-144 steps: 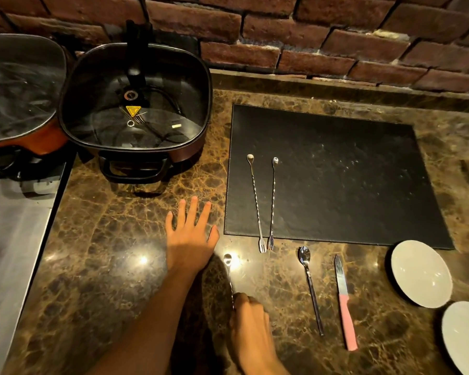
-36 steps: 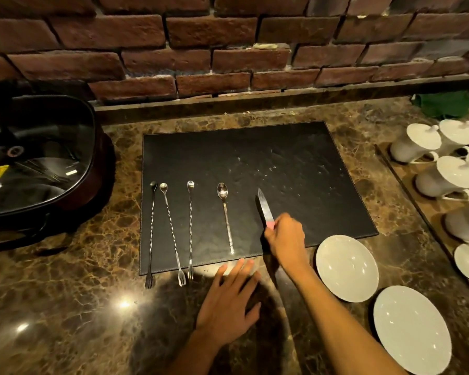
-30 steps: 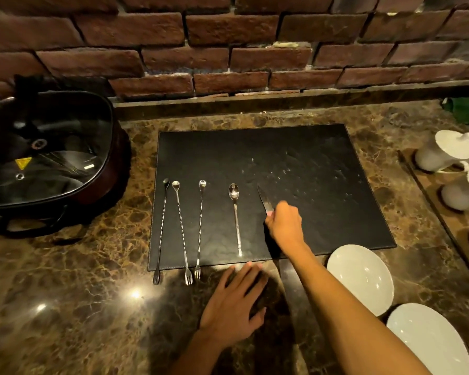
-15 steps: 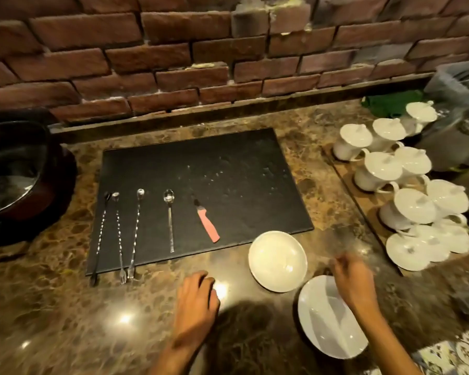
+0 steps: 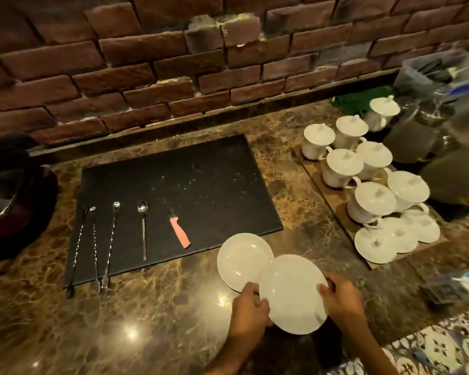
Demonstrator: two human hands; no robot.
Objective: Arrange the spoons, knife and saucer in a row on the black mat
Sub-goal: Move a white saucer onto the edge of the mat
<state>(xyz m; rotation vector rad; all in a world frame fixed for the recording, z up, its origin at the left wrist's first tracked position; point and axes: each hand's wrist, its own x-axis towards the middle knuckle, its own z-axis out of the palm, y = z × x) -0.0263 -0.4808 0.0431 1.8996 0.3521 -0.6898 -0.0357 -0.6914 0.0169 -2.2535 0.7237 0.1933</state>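
Note:
On the black mat [image 5: 201, 185] lie three long twisted bar spoons [image 5: 94, 244], a short steel spoon [image 5: 143, 228] and a pink-handled knife [image 5: 179, 230], side by side along its left half. A white saucer [image 5: 293, 293] is lifted off the marble counter and tilted, with my left hand [image 5: 251, 307] gripping its left rim and my right hand [image 5: 341, 296] its right rim. It overlaps a second white saucer [image 5: 241, 258] that lies flat on the counter just off the mat's front right corner.
A wooden board [image 5: 333, 212] at the right carries several white lidded cups [image 5: 344, 166] and loose lids. A dark electric pot [image 5: 8, 201] stands at the left edge. Plastic-wrapped items [image 5: 444, 125] fill the far right; a brick wall [image 5: 173, 63] backs the counter.
My right hand let go of the knife, which now lies on the mat. Both hands moved to the nearer saucer and raised it off the counter. The view swung right.

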